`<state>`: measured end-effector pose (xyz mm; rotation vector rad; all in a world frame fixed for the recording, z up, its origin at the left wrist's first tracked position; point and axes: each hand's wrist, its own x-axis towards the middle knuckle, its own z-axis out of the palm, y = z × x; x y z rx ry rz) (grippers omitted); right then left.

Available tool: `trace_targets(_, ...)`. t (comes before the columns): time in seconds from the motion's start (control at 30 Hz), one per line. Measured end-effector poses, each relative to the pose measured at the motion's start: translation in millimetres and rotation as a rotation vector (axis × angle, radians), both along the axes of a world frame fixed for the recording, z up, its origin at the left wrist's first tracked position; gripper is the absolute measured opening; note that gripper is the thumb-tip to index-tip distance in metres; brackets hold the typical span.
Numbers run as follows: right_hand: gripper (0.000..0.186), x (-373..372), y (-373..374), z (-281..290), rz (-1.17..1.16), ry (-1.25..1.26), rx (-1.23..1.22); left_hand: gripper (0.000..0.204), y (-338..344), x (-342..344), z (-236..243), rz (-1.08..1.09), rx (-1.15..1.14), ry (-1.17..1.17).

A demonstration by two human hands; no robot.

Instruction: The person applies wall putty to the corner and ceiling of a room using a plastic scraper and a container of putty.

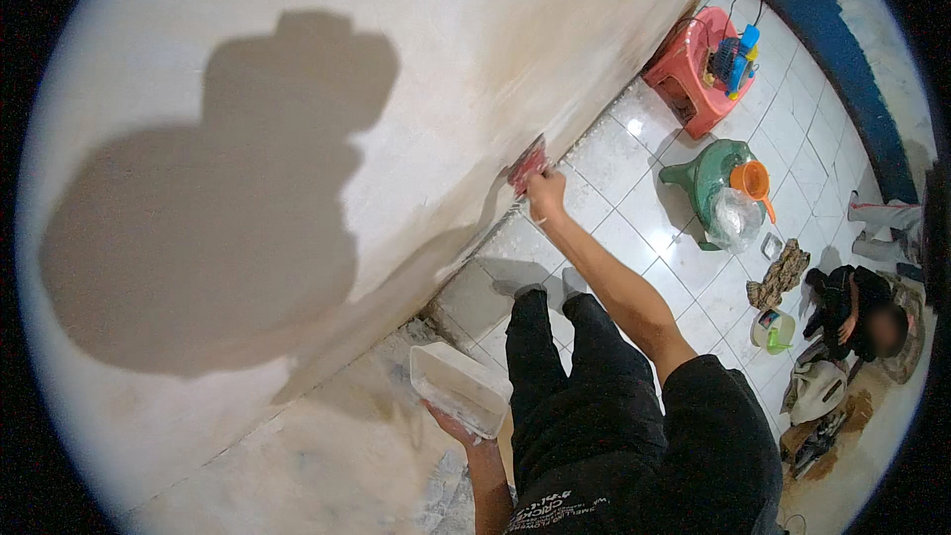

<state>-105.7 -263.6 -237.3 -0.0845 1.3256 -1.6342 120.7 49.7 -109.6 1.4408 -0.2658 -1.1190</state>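
Observation:
My right hand (547,195) is stretched out to the wall and closed round a red putty knife (528,164). Its blade lies at the wall's surface, low down near the floor line; the exact contact is hard to make out. Lower in the view, my left hand (452,424) grips a white rectangular plastic tub (464,388) from below and the side. Whitish smears mark the tub's inside, though how much it holds cannot be told. The pale wall (456,69) carries patchy whitish and tan areas, with my large shadow across it.
White floor tiles (594,208) run beside the wall. A pink plastic chair (688,69) bears a blue and yellow fan (731,61). Closer stands a green stool (708,178) with an orange dipper (750,179) and plastic bag (735,218). Far right, a person (862,302) sits near a crumpled cloth (780,277).

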Motion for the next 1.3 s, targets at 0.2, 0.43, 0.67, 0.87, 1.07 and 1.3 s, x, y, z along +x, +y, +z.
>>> trace_targets(0.2,0.017,38.4,58.3,79.5,0.16,-0.001,-0.025,0.065,-10.3,-11.1,35.4,0.107,-0.033,0.38)
trace_targets(0.43,0.015,15.1,26.5,-90.0,-0.042,-0.154,0.122,0.065,-6.0,-5.9,15.4,0.155,-0.063,0.463)
trace_targets(0.67,0.021,102.2,25.5,-49.0,0.224,0.403,0.139,0.064,-14.0,1.8,22.3,0.041,-0.149,0.513)
trace_targets(0.87,0.009,122.2,89.7,4.0,0.066,-0.114,0.02,0.062,-15.5,23.8,34.8,0.055,-0.126,0.372)
trace_targets(1.07,0.033,3.8,-2.8,-165.8,-0.063,0.225,0.343,0.061,-12.1,3.4,14.3,0.084,-0.109,0.469)
trace_targets(1.3,0.014,54.8,-1.2,-17.9,0.086,0.099,0.153,0.063,-5.4,30.9,16.9,0.119,-0.04,0.272)
